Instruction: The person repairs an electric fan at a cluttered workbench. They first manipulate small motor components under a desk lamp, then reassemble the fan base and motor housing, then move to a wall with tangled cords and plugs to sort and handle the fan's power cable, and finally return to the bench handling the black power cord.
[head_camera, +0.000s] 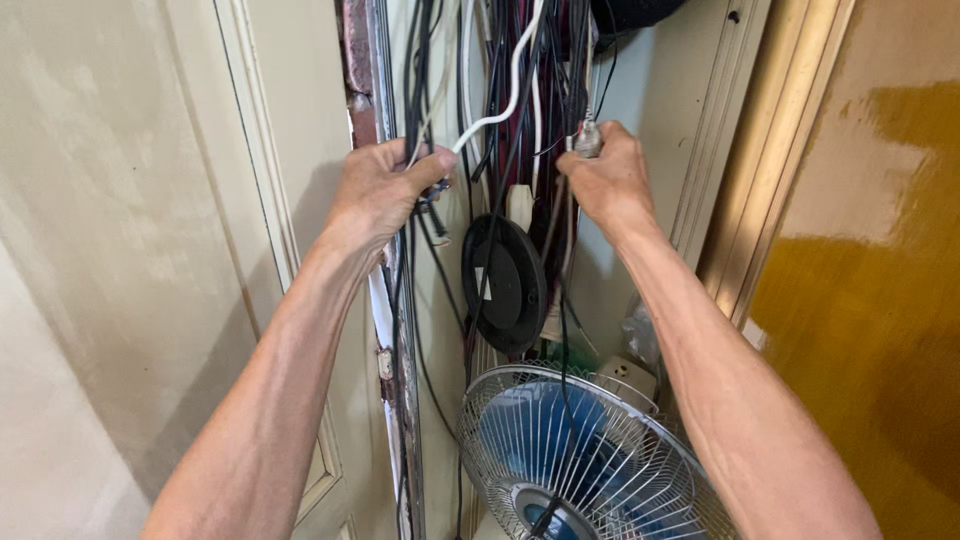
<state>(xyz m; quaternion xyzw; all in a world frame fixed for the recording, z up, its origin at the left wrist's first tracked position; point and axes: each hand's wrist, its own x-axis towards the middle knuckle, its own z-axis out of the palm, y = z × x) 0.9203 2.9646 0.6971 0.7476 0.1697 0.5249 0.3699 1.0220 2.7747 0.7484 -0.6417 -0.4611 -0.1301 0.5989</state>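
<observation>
Two bare hands reach up into a narrow gap between a cream door frame on the left and a pale moulded frame on the right, where a tangle of cables hangs. The cables run top to bottom, their long axis close to vertical; most are black, too many and too tangled to count. One white cable stands out, coming down from the top and curving left into the left hand.

The left hand is closed in a fist around a bunch of black cables and the end of the white cable, its grip tight, thumb pressed over the front. The right hand is closed narrowly on one small metal fitting at the end of a thin cable, pinched at the fingertips; the fitting points upward.

Between the two hands, slightly lower, one black round disc hangs among the cables, tilted so its flat face turns to the left. Below it, near the bottom edge, stands one electric fan with a silver wire guard and blue blades, facing up towards the camera; black cables trail down across its guard. One white socket block sits just behind the fan. On the far right is a wall with yellow-brown paint.
</observation>
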